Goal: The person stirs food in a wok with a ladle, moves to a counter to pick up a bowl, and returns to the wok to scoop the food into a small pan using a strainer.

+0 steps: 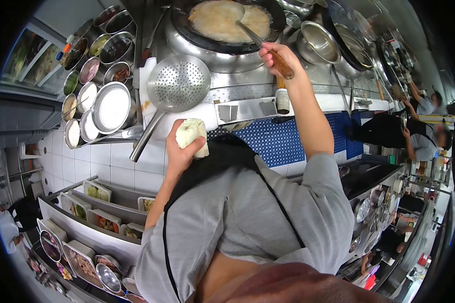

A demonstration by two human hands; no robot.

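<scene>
My right hand (283,59) is closed round the wooden handle of a ladle (253,35), whose bowl dips into bubbling, pale yellow liquid (222,22) in a large black wok (179,28). Low and near my apron, my left hand (181,151) grips a folded, pale cream cloth (190,135). Ahead of that hand, a perforated metal strainer (179,81) lies at the stove's edge. Its handle points back towards me, apart from my fingers. Below my right wrist a brush with a pale wrapped handle (282,98) stands by the stove front.
Left of the stove, a rack holds several metal pots of sauces and seasonings, with a bowl of white powder (112,107) nearest. Metal bowls (319,43) stand right of the wok. Behind me is a counter with food trays (106,221). Other people (419,134) work at right.
</scene>
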